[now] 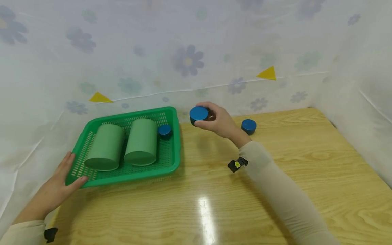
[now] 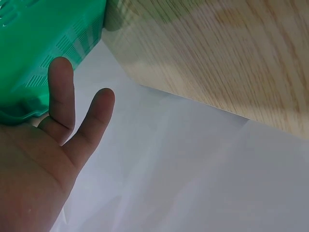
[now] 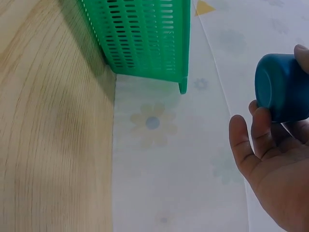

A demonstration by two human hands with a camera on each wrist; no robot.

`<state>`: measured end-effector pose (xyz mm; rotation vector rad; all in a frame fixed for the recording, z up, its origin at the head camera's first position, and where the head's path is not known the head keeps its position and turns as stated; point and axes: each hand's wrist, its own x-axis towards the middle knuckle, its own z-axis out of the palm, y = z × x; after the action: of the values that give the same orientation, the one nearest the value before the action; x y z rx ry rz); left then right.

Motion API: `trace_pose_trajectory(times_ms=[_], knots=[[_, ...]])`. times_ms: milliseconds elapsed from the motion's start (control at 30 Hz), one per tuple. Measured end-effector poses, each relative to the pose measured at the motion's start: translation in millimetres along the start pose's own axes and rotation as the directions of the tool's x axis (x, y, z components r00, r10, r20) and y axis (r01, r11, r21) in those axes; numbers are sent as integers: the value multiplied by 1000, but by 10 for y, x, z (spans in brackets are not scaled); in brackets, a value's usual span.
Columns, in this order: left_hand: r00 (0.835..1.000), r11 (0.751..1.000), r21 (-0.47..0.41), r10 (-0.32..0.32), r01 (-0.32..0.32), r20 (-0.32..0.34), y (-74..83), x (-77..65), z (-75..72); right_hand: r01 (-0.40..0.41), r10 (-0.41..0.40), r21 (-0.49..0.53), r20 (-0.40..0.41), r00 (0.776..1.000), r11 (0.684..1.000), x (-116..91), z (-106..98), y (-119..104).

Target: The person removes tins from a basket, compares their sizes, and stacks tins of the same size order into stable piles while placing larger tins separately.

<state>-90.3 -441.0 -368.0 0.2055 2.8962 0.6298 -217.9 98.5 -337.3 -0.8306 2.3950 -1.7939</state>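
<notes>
My right hand (image 1: 222,120) holds a short blue cylinder (image 1: 198,113) above the table, right of the green basket (image 1: 177,143). In the right wrist view, the blue cylinder (image 3: 277,87) shows a recessed end, with fingertips along its side. My left hand (image 1: 56,185) grips the basket's near left corner, thumb over the rim; its ring and little fingers (image 2: 94,121) stretch away from the plastic. Inside the basket lie a large pale green cylinder (image 1: 105,144), a second green cylinder (image 1: 141,139) and a small blue cylinder (image 1: 165,130). Another blue cylinder (image 1: 248,126) stands behind my right forearm.
The wooden table (image 1: 171,211) ends at the flower-patterned white sheet (image 1: 159,75) behind it. Two yellow triangles, a left one (image 1: 99,97) and a right one (image 1: 268,74), mark the sheet. The basket's left end reaches the table's left edge.
</notes>
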Motion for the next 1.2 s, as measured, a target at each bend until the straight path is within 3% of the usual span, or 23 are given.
trace_pose_trajectory(times_ms=[433, 833, 1200], knots=[[999, 1000, -7, 19, -19, -31, -5, -8, 34, -112, 109, -41, -81, 991, 993, -237, -380, 202], [1000, 1000, -8, 4, -4, -31, -23, 6, 35, -151, 138, -57, -196, 971, 987, -459, -704, 377], [999, 1000, -1, -3, 3, -34, 3, -2, 27, -242, 220, -37, -304, 927, 969, -656, -985, 515]])
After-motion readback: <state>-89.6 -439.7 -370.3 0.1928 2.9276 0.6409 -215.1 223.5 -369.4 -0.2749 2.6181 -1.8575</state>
